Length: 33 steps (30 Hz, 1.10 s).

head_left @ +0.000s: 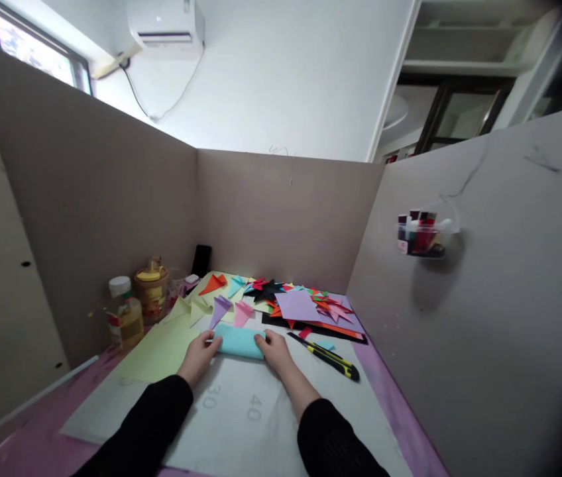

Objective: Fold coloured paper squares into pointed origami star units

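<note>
A light blue sheet of paper (239, 342), folded into a flat strip, lies on the white mat between my hands. At its left end my left hand (199, 354) grips it, thumb on top. My right hand (275, 348) pinches the right end the same way. Just beyond the strip stand small folded paper pieces: a purple one (221, 309), a pink one (244, 313) and an orange one (213, 284). A yellow and black utility knife (331, 358) rests to the right of my right hand.
A lilac paper square (297, 307) lies on a heap of coloured folded stars at the back right. Pale green sheets (154, 348) spread to the left, beside a bottle (126, 315) and a lidded tub (152, 291). Grey partitions (285, 218) enclose the table; a clear holder (425, 235) hangs right.
</note>
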Tool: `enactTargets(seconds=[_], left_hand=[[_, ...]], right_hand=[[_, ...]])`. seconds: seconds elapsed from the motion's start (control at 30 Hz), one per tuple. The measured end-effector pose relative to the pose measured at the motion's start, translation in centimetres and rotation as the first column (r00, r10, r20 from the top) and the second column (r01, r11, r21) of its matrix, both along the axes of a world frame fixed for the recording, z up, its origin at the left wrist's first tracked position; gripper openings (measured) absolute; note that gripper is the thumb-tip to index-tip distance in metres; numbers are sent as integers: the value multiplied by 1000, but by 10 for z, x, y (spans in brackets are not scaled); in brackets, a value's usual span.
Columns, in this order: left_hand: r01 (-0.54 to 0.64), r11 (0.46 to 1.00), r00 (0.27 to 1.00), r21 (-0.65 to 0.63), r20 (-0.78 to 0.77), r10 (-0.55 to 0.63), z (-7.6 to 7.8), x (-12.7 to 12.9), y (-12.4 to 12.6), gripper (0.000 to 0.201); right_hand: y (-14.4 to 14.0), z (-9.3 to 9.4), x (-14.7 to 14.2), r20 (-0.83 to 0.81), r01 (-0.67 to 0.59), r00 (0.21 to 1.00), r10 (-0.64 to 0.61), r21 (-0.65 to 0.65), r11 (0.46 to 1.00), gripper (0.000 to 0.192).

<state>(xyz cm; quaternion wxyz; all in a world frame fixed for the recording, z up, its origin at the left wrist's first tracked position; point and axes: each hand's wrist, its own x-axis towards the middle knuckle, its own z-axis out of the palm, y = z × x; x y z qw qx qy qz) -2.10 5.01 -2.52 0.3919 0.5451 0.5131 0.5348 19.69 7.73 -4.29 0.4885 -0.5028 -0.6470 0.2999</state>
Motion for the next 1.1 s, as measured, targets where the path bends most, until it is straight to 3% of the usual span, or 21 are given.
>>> enactTargets(seconds=[0.2, 0.4, 0.67, 0.93, 1.1], left_hand=[[-1, 1000, 1000, 17, -14, 1, 3, 0, 1, 34], [-62, 998, 997, 33, -42, 63, 6, -3, -1, 32], [-3, 999, 998, -47, 56, 5, 11, 0, -6, 34], [-2, 999, 999, -37, 42, 4, 16, 4, -14, 36], [55, 997, 983, -56, 178, -44, 16, 7, -14, 37]], right_hand=[[-1, 1, 2, -30, -23, 999, 23, -5, 1000, 32], [-11, 4, 1, -293, -220, 937, 190, -74, 973, 27], [-21, 7, -7, -526, -17, 848, -59, -138, 990, 39], [-25, 15, -10, -662, 35, 736, -139, -168, 985, 38], [-28, 15, -9, -671, 40, 726, -150, -176, 983, 38]])
